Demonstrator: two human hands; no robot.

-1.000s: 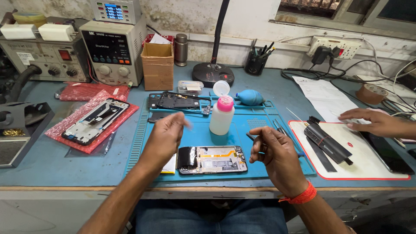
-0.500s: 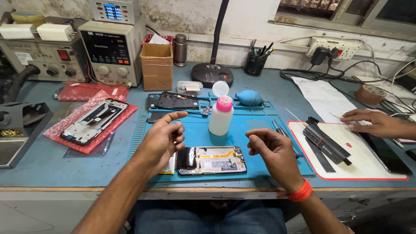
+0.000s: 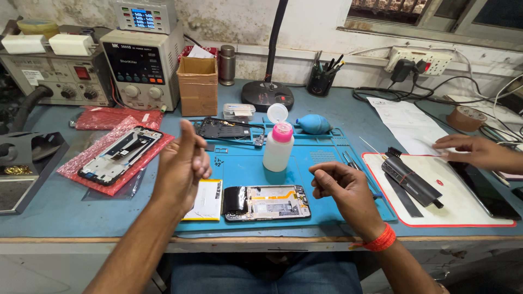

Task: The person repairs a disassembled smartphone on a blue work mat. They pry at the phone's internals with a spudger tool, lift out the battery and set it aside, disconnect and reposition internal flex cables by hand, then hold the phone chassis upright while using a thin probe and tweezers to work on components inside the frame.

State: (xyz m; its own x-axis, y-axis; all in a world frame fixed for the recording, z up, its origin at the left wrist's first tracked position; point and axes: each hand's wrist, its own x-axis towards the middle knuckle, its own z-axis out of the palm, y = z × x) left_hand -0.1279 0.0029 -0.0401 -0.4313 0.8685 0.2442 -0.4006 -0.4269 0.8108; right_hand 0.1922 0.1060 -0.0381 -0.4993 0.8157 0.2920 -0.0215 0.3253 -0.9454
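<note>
An opened phone [image 3: 267, 202] with its inner parts showing lies on the blue work mat [image 3: 321, 158] close to the table's front edge. A flat white and yellow battery [image 3: 204, 198] lies just left of it. My left hand [image 3: 182, 169] is raised above the battery, fingers straight up and close together, holding nothing. My right hand [image 3: 340, 188] hovers right of the phone, its fingers curled into a loose fist; nothing shows in it. A white bottle with a pink cap [image 3: 278, 147] stands behind the phone.
Another phone body [image 3: 223, 129] and a blue air blower [image 3: 314, 124] lie at the mat's back. A phone frame [image 3: 120, 155] rests on red bubble wrap at left, before a power supply [image 3: 143, 68] and cardboard box [image 3: 197, 84]. Another person's hand [image 3: 474, 151] is by a white mat [image 3: 452, 209].
My left hand lifted off the mat and turned upright, moving left over the battery. My right hand curled shut and stayed right of the phone.
</note>
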